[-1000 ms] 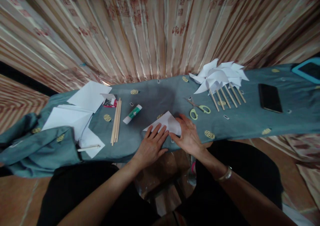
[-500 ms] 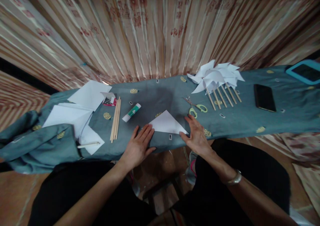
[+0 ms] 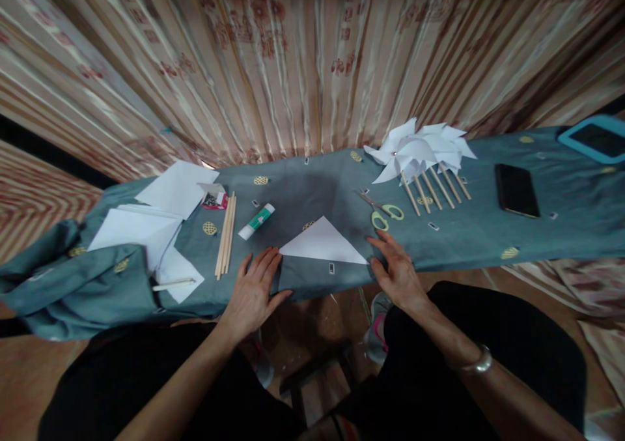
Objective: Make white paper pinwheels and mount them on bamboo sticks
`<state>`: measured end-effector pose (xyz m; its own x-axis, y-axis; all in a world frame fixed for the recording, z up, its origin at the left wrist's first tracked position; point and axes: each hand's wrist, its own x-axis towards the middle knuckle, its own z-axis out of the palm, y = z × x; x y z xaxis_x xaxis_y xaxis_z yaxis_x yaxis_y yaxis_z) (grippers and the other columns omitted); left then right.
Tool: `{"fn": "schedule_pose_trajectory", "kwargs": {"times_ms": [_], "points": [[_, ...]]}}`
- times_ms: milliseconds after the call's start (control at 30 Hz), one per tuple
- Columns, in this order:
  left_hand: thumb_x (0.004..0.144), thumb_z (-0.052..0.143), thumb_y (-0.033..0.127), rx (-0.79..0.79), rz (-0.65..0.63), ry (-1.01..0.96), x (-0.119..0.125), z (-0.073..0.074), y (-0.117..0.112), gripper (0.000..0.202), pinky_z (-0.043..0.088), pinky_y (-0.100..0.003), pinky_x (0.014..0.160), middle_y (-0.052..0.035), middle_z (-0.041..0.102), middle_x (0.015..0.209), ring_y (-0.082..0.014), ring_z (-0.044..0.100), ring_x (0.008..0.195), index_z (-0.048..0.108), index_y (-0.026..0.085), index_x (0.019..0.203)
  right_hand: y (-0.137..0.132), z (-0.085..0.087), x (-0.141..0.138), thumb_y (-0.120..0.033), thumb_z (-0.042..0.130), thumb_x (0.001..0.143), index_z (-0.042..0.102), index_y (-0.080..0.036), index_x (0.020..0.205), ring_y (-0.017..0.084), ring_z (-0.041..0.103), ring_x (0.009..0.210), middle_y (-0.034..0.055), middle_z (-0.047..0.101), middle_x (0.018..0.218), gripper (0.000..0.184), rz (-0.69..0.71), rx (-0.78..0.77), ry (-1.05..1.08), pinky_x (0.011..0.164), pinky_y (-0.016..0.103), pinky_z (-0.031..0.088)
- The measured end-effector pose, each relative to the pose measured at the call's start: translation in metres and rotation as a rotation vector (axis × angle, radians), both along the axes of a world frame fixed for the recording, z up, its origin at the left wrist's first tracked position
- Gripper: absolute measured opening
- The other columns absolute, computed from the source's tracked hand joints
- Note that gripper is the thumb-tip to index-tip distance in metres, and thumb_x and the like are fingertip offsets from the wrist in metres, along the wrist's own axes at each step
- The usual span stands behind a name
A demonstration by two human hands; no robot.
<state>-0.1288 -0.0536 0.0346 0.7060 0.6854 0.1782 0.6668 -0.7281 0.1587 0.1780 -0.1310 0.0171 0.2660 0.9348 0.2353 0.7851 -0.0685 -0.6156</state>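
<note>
A white sheet of paper folded into a triangle (image 3: 323,242) lies on the cloth-covered table between my hands, its peak pointing away from me. My left hand (image 3: 254,290) rests with fingers stretched out at the triangle's left corner, holding nothing. Close to the right corner, my right hand (image 3: 396,270) is open, thumb and fingers apart. Just beyond that hand lie scissors (image 3: 383,210) with light green handles. A green-and-white glue stick (image 3: 256,221) is on its side up from my left hand.
Left of the glue stick are several wooden sticks (image 3: 225,236), a small red box (image 3: 215,198), white paper sheets (image 3: 131,229) and a pen (image 3: 173,284). To the right are paper pinwheels (image 3: 424,148) on sticks, a black phone (image 3: 517,190) and a blue-framed device (image 3: 596,138). Behind hangs a curtain (image 3: 303,63).
Both hands have moved outward from the triangle: the left one to the left, the right one to the right. The left corner, covered before, now shows. The paper stays in place.
</note>
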Motion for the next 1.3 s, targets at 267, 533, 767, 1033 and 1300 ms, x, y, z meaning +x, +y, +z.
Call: {"fn": "schedule_pose_trajectory", "kwargs": {"times_ms": [267, 533, 767, 1033, 1300], "points": [[0.093, 0.044, 0.049, -0.035, 0.045, -0.083, 0.007, 0.002, 0.005, 0.057, 0.033, -0.051, 0.109, -0.0179, 0.05, 0.141, -0.03, 0.046, 0.129, 0.04, 0.013, 0.138, 0.017, 0.011, -0.019, -0.04, 0.058, 0.085, 0.067, -0.019, 0.11, 0.033, 0.046, 0.131, 0.0158, 0.049, 0.142, 0.033, 0.083, -0.084, -0.039, 0.105, 0.052, 0.039], [0.094, 0.045, 0.047, 0.011, 0.033, -0.049, 0.008, -0.001, 0.008, 0.052, 0.036, -0.052, 0.107, -0.018, 0.053, 0.138, -0.0307, 0.049, 0.127, 0.05, 0.012, 0.132, 0.031, 0.01, -0.021, -0.025, 0.065, 0.073, 0.066, -0.021, 0.077, 0.031, 0.054, 0.124, 0.0109, 0.058, 0.133, 0.006, 0.024, -0.086, 0.152, 0.105, 0.05, 0.04], [0.093, 0.051, 0.04, 0.1, 0.03, -0.153, 0.01, 0.007, 0.014, 0.064, 0.041, -0.052, 0.105, -0.021, 0.047, 0.143, -0.0322, 0.045, 0.132, 0.03, 0.013, 0.146, 0.039, 0.022, -0.011, -0.032, 0.062, 0.077, 0.064, -0.021, 0.073, 0.027, 0.06, 0.114, 0.0125, 0.064, 0.121, 0.011, -0.03, 0.129, 0.351, 0.101, 0.045, 0.043], [0.088, 0.057, 0.019, 0.252, -0.083, -0.3, 0.033, 0.019, 0.013, 0.078, 0.035, -0.051, 0.11, -0.0225, 0.034, 0.151, -0.0312, 0.029, 0.143, 0.012, 0.017, 0.152, 0.021, 0.039, -0.045, -0.023, 0.058, 0.084, 0.063, -0.021, 0.079, 0.027, 0.054, 0.123, 0.0117, 0.059, 0.131, 0.008, 0.181, 0.138, 0.118, 0.102, 0.046, 0.044], [0.091, 0.048, 0.011, 0.287, -0.168, -0.188, 0.046, 0.017, 0.014, 0.043, 0.029, -0.049, 0.112, -0.0163, 0.052, 0.14, -0.0253, 0.045, 0.133, 0.047, 0.019, 0.133, 0.024, 0.029, -0.059, -0.023, 0.051, 0.092, 0.067, -0.018, 0.103, 0.025, 0.061, 0.114, 0.0133, 0.066, 0.121, 0.02, 0.31, 0.158, 0.008, 0.099, 0.043, 0.049]]}}
